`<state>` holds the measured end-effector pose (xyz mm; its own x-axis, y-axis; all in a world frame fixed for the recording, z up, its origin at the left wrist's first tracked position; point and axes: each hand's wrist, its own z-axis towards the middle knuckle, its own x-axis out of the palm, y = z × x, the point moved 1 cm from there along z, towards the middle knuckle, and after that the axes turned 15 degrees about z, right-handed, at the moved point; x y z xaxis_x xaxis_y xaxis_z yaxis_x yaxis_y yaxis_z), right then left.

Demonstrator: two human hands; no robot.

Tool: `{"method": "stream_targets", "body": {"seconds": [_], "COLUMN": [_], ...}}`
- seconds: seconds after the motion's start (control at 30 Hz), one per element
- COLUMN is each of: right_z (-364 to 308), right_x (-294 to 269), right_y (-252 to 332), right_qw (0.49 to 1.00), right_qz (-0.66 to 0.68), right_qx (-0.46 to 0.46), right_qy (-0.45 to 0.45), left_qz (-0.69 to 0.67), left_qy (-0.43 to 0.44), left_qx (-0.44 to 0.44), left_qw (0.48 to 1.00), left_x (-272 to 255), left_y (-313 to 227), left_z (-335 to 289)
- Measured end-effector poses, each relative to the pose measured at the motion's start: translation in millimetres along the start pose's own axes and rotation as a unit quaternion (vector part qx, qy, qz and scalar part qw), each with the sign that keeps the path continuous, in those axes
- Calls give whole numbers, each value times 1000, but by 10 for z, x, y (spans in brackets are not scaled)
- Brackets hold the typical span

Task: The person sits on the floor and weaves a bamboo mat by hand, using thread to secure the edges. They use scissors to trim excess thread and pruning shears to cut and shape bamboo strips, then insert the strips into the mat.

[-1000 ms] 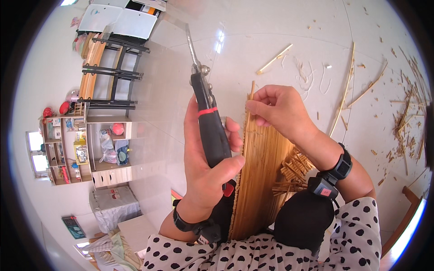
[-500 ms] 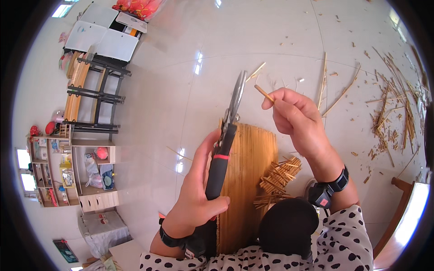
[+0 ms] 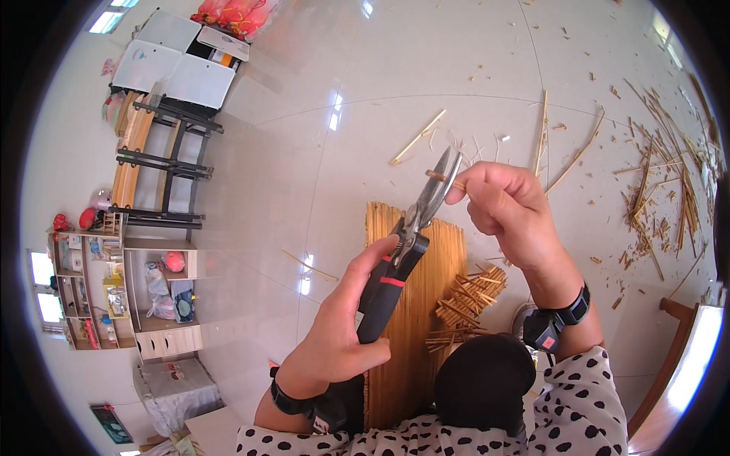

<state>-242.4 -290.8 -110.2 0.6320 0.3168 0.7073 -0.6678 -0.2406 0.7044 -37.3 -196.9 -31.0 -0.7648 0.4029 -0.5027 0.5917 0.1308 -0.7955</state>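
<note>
In my left hand I grip a pair of pruning shears with black handles and a red band. The metal blades point up and to the right, spread slightly apart. Between them lies a short brown stalk. My right hand pinches the stalk's other end between thumb and fingertips, close beside the blades. Below the shears a wide bundle of straw-coloured stalks stretches toward my body. A heap of short cut stalk pieces lies against its right side.
Long stalks and cut bits litter the tiled floor at the right. Thin loose stalks lie beyond my hands. A wooden chair stands at the lower right. Black folded frames and a shelf unit line the left.
The shears have tilted to the right and their blades have parted, now around the stalk. My right hand has lowered slightly, bringing the stalk to the blades.
</note>
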Motion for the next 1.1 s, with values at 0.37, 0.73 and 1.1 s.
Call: {"method": "stream_targets", "body": {"seconds": [0.37,0.73,1.1], "right_z": [-31,-57,-75], "right_x": [17,-22,-14], "right_y": [0,3,10], "right_qw": [999,998,998], "right_qz": [1,24,40], "right_qx": [-23,-23,-25], "right_qy": [28,44,45], "left_qz": [-31,-61,-29], "left_qy": [6,18,3], "left_qx": [-27,-17,6], "left_qw": [999,998,1000], "left_x": [27,36,31], "left_y": [-36,-41,6], "left_z": [0,7,12]}}
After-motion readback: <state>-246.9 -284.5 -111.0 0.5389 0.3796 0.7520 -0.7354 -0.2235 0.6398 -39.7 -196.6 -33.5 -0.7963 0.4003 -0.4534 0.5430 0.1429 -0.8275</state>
